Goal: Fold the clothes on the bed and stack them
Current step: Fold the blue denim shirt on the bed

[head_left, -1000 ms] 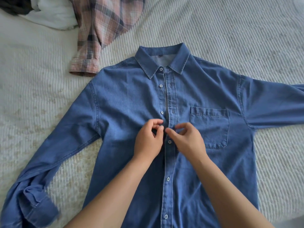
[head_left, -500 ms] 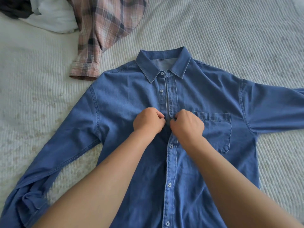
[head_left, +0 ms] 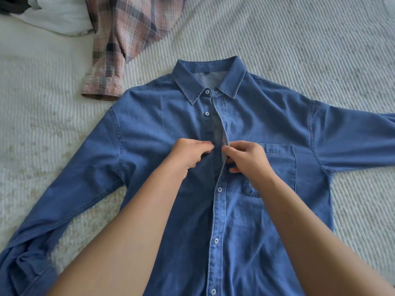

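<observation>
So the denim shirt (head_left: 245, 146) is lying face up on the bed (head_left: 299, 39), sleeves out. Both hands have crept up the placket since a second ago: the left hand (head_left: 189, 153) has a grip on the button side, the right hand (head_left: 248, 159) pinches the buttonhole edge. The gap above them is open now where it looked closed before, so my guess is the shirt's getting unbuttoned or redone. No folding yet. The plaid shirt (head_left: 128, 33) and white garment (head_left: 57, 16) wait at the top left.
</observation>
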